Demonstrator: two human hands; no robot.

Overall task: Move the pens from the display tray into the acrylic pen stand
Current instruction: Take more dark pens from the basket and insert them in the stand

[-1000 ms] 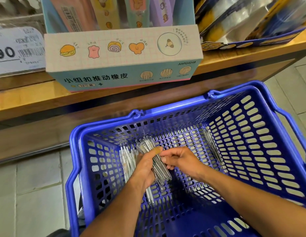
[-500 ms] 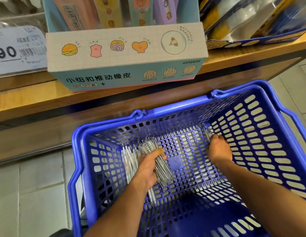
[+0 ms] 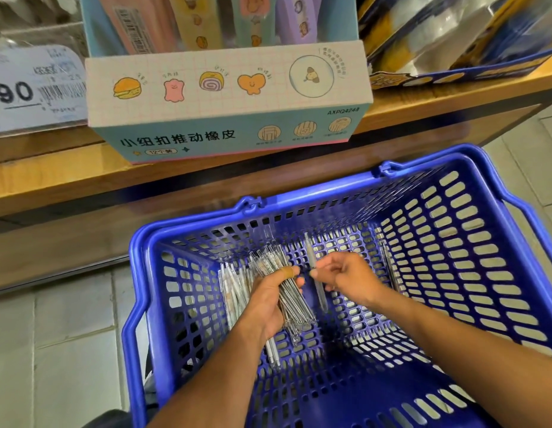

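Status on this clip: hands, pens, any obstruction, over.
Left hand grips a bundle of pens inside the blue basket. Right hand pinches a single pen beside it. No acrylic stand in view. Nothing blocking.

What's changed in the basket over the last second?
The right hand reached to the basket's right wall, took a single pen from the pens there, and brought it back toward the left hand. The left hand kept gripping its bundle of pens; the blue basket and the loose pens on the left stayed put.
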